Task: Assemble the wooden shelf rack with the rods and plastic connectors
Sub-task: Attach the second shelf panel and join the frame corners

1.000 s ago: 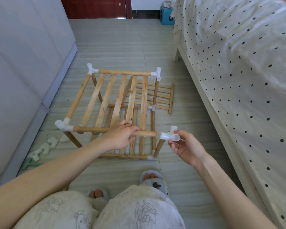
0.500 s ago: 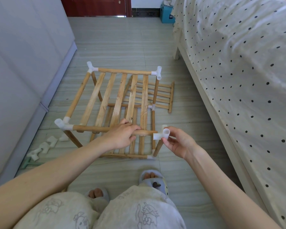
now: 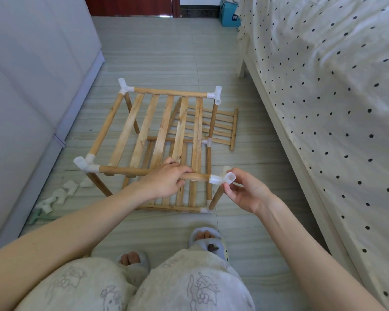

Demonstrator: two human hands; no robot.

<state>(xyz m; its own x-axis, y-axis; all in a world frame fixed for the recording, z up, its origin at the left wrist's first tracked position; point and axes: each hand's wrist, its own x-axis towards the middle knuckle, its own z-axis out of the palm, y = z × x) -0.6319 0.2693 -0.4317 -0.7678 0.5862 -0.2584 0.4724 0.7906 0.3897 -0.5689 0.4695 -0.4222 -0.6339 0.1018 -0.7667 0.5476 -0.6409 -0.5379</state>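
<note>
A partly built wooden rack (image 3: 144,131) stands on the floor in front of me, with slatted shelves and white plastic corner connectors. My left hand (image 3: 166,179) grips the near top rod (image 3: 121,170) close to its right end. My right hand (image 3: 245,191) pinches a white plastic connector (image 3: 221,178) that sits on the rod's right end and over the near right upright rod (image 3: 216,198). White connectors also cap the other top corners: near left (image 3: 84,163), far left (image 3: 124,86) and far right (image 3: 216,95).
A spare slatted wooden shelf panel (image 3: 220,126) lies flat on the floor behind the rack. Several loose white connectors (image 3: 58,195) lie at the left beside the grey cabinet (image 3: 32,75). A bed with a dotted sheet (image 3: 323,86) runs along the right. My slippered feet (image 3: 204,239) are below.
My right hand brought the white connector leftward from off the rod's end onto it. My left hand kept its grip on the rod.
</note>
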